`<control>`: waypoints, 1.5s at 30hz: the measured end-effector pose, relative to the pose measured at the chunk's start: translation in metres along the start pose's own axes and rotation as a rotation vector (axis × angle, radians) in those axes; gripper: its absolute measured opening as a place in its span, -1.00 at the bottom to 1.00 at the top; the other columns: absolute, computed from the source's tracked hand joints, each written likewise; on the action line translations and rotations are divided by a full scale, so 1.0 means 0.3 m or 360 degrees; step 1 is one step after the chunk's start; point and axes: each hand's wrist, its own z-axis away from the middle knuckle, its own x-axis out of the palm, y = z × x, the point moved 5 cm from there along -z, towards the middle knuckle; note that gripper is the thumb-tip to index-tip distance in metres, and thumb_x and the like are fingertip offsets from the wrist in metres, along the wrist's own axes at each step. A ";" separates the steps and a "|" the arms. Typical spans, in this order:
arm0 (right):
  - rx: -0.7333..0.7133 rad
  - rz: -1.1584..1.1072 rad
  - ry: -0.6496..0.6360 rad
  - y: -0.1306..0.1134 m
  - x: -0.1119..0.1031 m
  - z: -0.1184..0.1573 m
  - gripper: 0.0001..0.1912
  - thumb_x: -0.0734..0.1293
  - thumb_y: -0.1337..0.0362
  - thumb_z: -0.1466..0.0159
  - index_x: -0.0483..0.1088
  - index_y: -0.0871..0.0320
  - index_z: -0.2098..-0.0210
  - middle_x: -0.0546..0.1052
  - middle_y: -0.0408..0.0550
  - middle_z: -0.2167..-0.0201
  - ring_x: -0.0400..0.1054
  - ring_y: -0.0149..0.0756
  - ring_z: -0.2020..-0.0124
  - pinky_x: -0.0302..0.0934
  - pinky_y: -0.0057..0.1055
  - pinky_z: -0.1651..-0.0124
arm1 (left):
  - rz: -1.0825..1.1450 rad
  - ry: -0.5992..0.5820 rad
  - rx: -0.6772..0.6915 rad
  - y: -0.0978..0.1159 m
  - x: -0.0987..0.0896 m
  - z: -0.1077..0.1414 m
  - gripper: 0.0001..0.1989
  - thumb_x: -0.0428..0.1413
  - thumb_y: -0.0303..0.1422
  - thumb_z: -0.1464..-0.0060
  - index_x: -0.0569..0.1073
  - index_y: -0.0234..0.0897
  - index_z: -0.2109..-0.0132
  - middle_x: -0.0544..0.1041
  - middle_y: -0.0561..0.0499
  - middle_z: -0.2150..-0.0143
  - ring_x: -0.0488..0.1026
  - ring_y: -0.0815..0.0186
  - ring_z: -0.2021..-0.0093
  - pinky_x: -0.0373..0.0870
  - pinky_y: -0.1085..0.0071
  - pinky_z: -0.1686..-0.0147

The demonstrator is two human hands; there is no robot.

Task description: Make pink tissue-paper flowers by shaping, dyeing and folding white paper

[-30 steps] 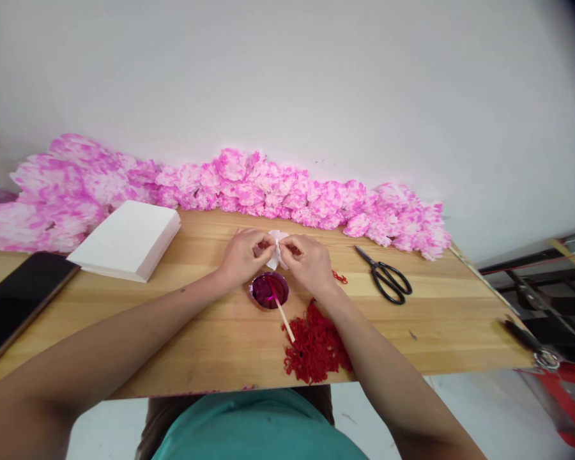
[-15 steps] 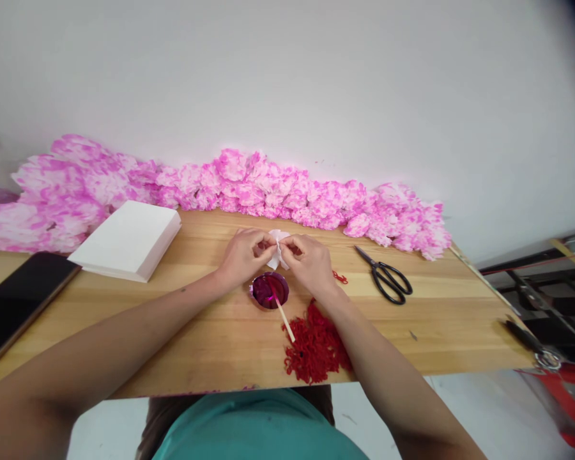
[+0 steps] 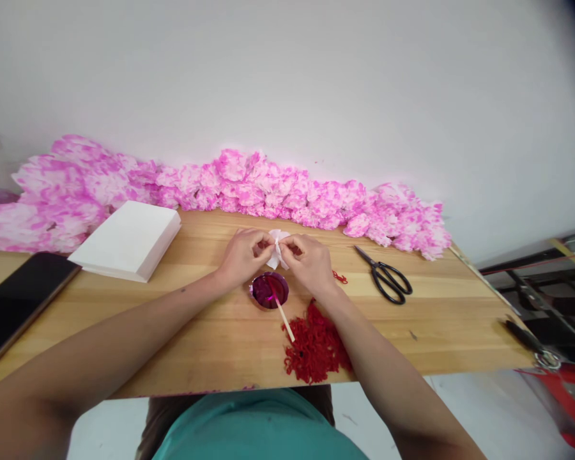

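Between my two hands is a small piece of white paper point(image 3: 276, 257), gathered at its middle. My left hand point(image 3: 245, 255) pinches it from the left with thumb and forefinger. From the right, my right hand point(image 3: 309, 260) pinches the same paper, its fingertips very close to the left ones. Just below the hands sits a small bowl of dark magenta liquid point(image 3: 262, 292), with a pale stick point(image 3: 285, 321) leaning out of it. The stick's outer end rests by a heap of red yarn pieces point(image 3: 316, 351), partly covered by my right forearm.
Pink-and-white paper flowers point(image 3: 249, 182) line the wall. A white paper stack point(image 3: 127, 236) and a black phone point(image 3: 22, 306) lie left. Black-handled scissors point(image 3: 388, 278) and a red yarn scrap point(image 3: 340, 278) lie right. Another dark tool point(image 3: 531, 342) sits at the table's right edge.
Only a slight shift of the fingertips at the gathered middle of the paper shows. Everything else stays in place.
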 end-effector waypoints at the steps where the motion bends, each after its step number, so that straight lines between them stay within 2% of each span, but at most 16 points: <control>1: -0.0001 -0.0003 0.0003 0.000 0.000 0.000 -0.86 0.28 0.29 -0.27 0.48 0.09 0.37 0.57 -0.10 0.42 0.40 -0.29 0.37 0.15 -0.39 0.28 | -0.0001 0.0000 -0.0001 0.000 0.000 0.000 -0.93 0.13 -0.41 -0.09 0.50 -0.25 0.34 0.55 0.07 0.40 0.42 0.31 0.35 0.23 0.34 0.19; 15: 0.0005 -0.0006 0.0023 0.002 0.000 0.002 -0.87 0.29 0.31 -0.25 0.48 0.09 0.39 0.56 -0.11 0.44 0.38 -0.31 0.41 0.13 -0.40 0.32 | 0.0038 0.0014 0.0015 0.005 -0.005 0.001 -0.90 0.12 -0.37 -0.13 0.49 -0.24 0.35 0.57 0.07 0.38 0.44 0.30 0.33 0.25 0.32 0.17; 21: -0.0020 0.0008 0.0006 -0.001 0.002 0.004 -0.86 0.28 0.30 -0.26 0.47 0.10 0.39 0.55 -0.11 0.45 0.38 -0.31 0.40 0.12 -0.40 0.30 | 0.0005 0.0016 0.0022 0.002 -0.002 0.002 -0.91 0.14 -0.41 -0.10 0.48 -0.26 0.38 0.53 0.08 0.43 0.40 0.32 0.37 0.22 0.33 0.20; 29: 0.0003 -0.0007 -0.0006 0.002 -0.002 0.001 -0.85 0.29 0.29 -0.26 0.47 0.10 0.40 0.55 -0.12 0.45 0.37 -0.32 0.40 0.13 -0.41 0.31 | 0.0009 0.0011 0.0016 0.004 -0.004 0.001 -0.91 0.13 -0.41 -0.12 0.48 -0.24 0.36 0.55 0.08 0.40 0.42 0.30 0.33 0.24 0.32 0.18; 38: 0.0072 -0.0023 0.0006 0.017 -0.003 -0.002 -0.86 0.29 0.25 -0.26 0.48 0.09 0.38 0.57 -0.11 0.42 0.40 -0.31 0.39 0.19 -0.40 0.30 | 0.0065 0.0032 0.0012 -0.006 -0.003 0.003 -0.88 0.11 -0.37 -0.16 0.50 -0.23 0.34 0.58 0.06 0.35 0.45 0.29 0.30 0.26 0.29 0.12; 45: 0.0190 -0.0098 0.0022 0.034 -0.011 -0.006 -0.87 0.28 0.26 -0.24 0.48 0.08 0.36 0.59 -0.09 0.37 0.42 -0.28 0.35 0.24 -0.37 0.25 | 0.0065 0.0068 -0.0049 -0.014 -0.005 0.003 -0.92 0.13 -0.38 -0.12 0.50 -0.25 0.34 0.58 0.05 0.36 0.44 0.29 0.32 0.30 0.31 0.16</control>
